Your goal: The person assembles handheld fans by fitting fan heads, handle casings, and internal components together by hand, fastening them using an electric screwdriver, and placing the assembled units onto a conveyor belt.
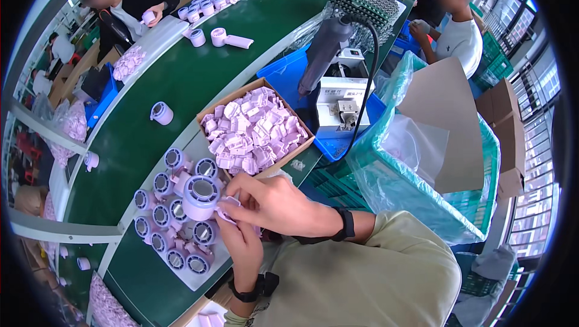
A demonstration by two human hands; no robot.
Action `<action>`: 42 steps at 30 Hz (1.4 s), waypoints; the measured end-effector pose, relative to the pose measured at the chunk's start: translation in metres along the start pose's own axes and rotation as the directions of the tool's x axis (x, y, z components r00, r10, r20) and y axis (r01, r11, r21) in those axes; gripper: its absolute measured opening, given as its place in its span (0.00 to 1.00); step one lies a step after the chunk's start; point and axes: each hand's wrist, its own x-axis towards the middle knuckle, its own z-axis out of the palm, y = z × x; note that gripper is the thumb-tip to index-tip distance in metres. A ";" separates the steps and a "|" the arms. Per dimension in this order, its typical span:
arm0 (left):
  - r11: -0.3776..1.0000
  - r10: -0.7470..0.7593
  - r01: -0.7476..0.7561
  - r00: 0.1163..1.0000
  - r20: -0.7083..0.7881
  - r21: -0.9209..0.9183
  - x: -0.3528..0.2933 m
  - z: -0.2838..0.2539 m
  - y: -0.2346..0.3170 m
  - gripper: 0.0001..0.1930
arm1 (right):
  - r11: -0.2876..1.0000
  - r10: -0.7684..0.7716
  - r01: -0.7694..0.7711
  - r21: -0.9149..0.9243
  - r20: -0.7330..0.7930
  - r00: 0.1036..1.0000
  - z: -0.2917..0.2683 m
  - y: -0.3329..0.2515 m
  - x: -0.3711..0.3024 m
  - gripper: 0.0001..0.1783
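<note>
Both my hands are closed around a small lilac handheld fan (201, 197), its round head pointing up and left. My left hand (242, 253) grips its handle from below. From above, my right hand (288, 205) pinches at the handle with thumb and fingers; a lilac piece shows there, partly hidden by the fingers. Beside the held fan, several similar fan heads (161, 213) with grey round centres stand close together on a white board (199, 280). Just beyond my hands, a cardboard box (306, 145) is heaped with lilac plastic parts (256, 128).
A grey power screwdriver (325, 56) with a black cable hangs over a white machine (344, 107) in a blue bin (289, 65). At right stands a lined green crate (416, 206) with cardboard inside. More fans (161, 113) lie on the green conveyor (199, 80); co-workers sit beyond.
</note>
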 end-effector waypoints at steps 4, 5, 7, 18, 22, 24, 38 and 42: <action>0.999 0.025 -0.023 0.996 -0.087 0.023 0.001 0.001 0.007 0.18 | 0.997 0.029 -0.027 -0.076 0.025 0.999 0.007 0.004 0.001 0.16; 0.998 0.050 -0.045 0.995 -0.089 0.051 0.002 0.000 0.007 0.18 | 0.993 0.021 -0.017 -0.115 0.033 0.999 0.008 0.005 0.003 0.16; 1.000 0.011 -0.013 0.998 -0.067 -0.027 -0.002 -0.002 0.000 0.18 | 1.000 0.030 -0.029 -0.012 0.046 0.999 0.013 0.001 -0.003 0.16; 0.981 -0.062 0.070 0.997 0.050 -0.180 -0.023 -0.018 -0.011 0.23 | 0.974 -0.046 0.023 0.225 0.097 0.994 -0.005 0.000 -0.029 0.13; 0.818 -0.066 0.100 0.995 0.080 -0.566 -0.020 -0.020 0.019 0.22 | 0.918 -0.391 0.396 -0.009 -0.172 0.904 0.006 0.008 -0.035 0.14; 0.645 -0.136 0.165 0.986 0.101 -0.746 -0.017 -0.025 0.029 0.23 | 0.909 -0.380 0.398 0.127 -0.142 0.914 0.007 0.006 -0.034 0.14; 0.863 -0.222 0.133 0.967 -0.128 -0.487 -0.041 -0.009 0.027 0.25 | 0.469 0.021 0.023 0.883 -0.037 0.999 0.042 0.022 -0.064 0.12; 0.901 -0.026 -0.019 0.995 -0.098 -0.434 -0.058 -0.005 0.013 0.27 | 0.584 0.025 -0.214 0.783 0.246 0.969 0.036 0.020 -0.089 0.11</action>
